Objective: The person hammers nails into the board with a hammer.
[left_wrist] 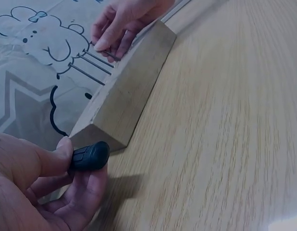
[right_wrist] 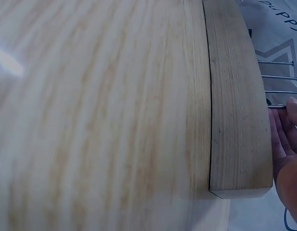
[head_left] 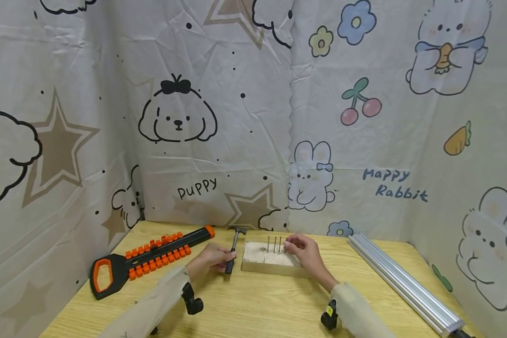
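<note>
A wooden block (head_left: pixel 274 269) lies on the table in front of the person, with three nails (head_left: pixel 275 244) standing in a row on its top. Beyond the row, my right hand (head_left: pixel 307 256) pinches another nail (right_wrist: pixel 277 107) between thumb and fingers, its lower end at the block's top face. My left hand (head_left: pixel 212 259) grips a small hammer (head_left: pixel 234 242) by its black handle (left_wrist: pixel 91 156), just left of the block. In the head view the hammer's head points away toward the back wall.
On the left lies a black rack with orange clips (head_left: pixel 158 253). A long silver metal bar (head_left: pixel 405 284) lies slanting at the right side of the wood-grain table (head_left: pixel 245 310). Printed cloth (head_left: pixel 245 117) hangs behind and on both sides.
</note>
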`<state>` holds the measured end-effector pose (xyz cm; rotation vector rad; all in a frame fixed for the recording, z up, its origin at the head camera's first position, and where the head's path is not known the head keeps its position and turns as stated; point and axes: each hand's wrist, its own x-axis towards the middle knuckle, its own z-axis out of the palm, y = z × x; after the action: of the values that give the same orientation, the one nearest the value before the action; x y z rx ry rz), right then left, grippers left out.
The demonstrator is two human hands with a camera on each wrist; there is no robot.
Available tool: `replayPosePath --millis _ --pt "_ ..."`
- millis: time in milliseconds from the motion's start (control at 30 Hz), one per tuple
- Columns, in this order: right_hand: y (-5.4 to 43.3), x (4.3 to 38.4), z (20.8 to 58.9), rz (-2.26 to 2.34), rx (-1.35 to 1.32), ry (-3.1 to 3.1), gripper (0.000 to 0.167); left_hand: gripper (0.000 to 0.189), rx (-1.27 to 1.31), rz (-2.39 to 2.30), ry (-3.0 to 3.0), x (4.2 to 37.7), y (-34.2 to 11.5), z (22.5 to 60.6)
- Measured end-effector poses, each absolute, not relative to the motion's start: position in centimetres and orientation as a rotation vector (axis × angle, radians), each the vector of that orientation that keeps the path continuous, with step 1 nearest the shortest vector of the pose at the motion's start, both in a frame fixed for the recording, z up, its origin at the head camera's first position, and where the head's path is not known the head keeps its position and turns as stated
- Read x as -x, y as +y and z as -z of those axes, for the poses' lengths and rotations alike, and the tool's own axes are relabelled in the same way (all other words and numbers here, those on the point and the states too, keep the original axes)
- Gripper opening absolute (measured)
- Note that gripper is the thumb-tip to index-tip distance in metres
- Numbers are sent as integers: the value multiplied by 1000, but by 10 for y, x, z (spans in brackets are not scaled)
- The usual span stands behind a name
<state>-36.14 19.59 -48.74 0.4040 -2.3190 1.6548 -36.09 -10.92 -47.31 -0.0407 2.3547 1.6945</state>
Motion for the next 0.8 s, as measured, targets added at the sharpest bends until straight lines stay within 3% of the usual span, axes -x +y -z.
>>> replayPosePath --millis 500,800 --pt "195 361 485 -1660 -373 -2329 14 25 86 -1673 2446 355 -110 475" --pt "195 363 487 -1611 -377 -2330 11 16 -63 -1536 2624 349 -113 474"
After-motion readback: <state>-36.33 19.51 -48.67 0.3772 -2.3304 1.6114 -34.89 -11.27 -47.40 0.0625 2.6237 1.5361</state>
